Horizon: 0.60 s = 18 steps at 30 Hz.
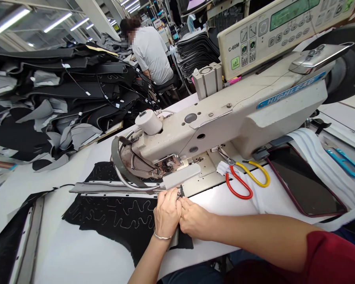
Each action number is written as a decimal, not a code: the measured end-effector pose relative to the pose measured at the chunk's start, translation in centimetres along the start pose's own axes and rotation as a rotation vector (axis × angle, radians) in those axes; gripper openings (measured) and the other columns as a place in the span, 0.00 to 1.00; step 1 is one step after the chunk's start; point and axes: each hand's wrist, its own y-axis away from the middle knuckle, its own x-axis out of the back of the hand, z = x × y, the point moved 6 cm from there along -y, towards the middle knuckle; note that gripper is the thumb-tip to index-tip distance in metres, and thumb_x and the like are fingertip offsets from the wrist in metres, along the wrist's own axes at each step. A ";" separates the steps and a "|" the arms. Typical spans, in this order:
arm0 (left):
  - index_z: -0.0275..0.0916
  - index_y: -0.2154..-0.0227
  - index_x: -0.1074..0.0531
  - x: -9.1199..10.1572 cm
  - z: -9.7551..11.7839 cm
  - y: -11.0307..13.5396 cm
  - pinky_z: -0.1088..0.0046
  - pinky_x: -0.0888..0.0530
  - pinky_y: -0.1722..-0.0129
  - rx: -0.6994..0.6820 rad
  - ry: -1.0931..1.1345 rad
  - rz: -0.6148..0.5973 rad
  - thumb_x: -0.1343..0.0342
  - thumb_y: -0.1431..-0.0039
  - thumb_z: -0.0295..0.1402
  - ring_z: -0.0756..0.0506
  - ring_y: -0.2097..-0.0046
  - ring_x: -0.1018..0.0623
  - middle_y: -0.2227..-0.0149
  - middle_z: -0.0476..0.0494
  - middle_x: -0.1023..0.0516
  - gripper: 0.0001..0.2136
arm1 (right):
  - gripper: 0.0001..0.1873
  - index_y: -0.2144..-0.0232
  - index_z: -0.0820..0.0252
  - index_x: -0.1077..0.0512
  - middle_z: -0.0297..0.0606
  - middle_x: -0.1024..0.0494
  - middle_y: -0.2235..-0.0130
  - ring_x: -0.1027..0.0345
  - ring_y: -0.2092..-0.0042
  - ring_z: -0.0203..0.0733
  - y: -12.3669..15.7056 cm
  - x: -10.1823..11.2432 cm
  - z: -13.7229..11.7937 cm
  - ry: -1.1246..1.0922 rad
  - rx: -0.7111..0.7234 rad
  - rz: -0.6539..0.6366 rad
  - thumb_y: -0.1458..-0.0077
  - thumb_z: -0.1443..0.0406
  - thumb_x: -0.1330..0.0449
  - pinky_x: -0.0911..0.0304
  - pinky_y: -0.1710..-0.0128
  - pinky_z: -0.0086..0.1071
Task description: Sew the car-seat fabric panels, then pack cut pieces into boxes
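I read a white surface [85, 252] carrying a HIGHLEAD industrial sewing machine [225, 118]. A black stitched fabric panel [115, 221] lies flat on the surface, directly in front of the machine head, and partly under the hands. The left grip [167, 213] and right grip [193, 216] are pressed together, pinching the panel's narrow edge between them. Red-and-yellow-handled scissors [239, 179] lie to the right, on the machine bed's edge.
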 end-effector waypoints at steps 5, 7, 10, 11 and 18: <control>0.35 0.62 0.31 -0.1 0.0 0.1 0.72 0.31 0.61 -0.010 -0.011 0.030 0.55 0.52 0.24 0.45 0.59 0.32 0.61 0.45 0.27 0.13 | 0.12 0.66 0.72 0.29 0.56 0.29 0.61 0.39 0.56 0.53 0.0 0.0 0.1 -0.013 -0.001 0.028 0.52 0.68 0.46 0.46 0.54 0.46; 0.35 0.62 0.31 -0.2 0.0 0.1 0.71 0.32 0.59 -0.015 -0.019 0.030 0.54 0.51 0.24 0.45 0.59 0.33 0.61 0.45 0.27 0.13 | 0.12 0.66 0.71 0.28 0.56 0.29 0.62 0.39 0.56 0.53 0.0 0.0 0.1 -0.002 0.005 0.038 0.52 0.68 0.46 0.46 0.54 0.46; 0.36 0.62 0.31 -0.3 -0.1 0.1 0.71 0.31 0.60 -0.012 -0.028 0.013 0.54 0.51 0.24 0.45 0.60 0.33 0.61 0.45 0.27 0.13 | 0.13 0.65 0.72 0.29 0.56 0.29 0.61 0.39 0.55 0.55 0.0 -0.1 0.0 0.016 0.003 0.047 0.52 0.68 0.46 0.47 0.54 0.48; 0.37 0.62 0.31 -0.3 -0.1 0.1 0.71 0.31 0.60 -0.012 -0.030 0.008 0.54 0.51 0.25 0.45 0.60 0.33 0.61 0.45 0.27 0.13 | 0.13 0.65 0.72 0.29 0.56 0.29 0.61 0.39 0.55 0.55 0.0 -0.2 0.0 0.015 0.002 0.046 0.52 0.68 0.46 0.46 0.54 0.47; 0.35 0.61 0.32 -0.2 0.0 0.1 0.71 0.32 0.58 -0.009 -0.020 0.021 0.55 0.51 0.24 0.45 0.59 0.33 0.61 0.44 0.27 0.13 | 0.12 0.66 0.72 0.28 0.55 0.28 0.62 0.39 0.55 0.53 0.0 0.0 0.0 -0.008 0.007 0.030 0.52 0.68 0.46 0.47 0.52 0.46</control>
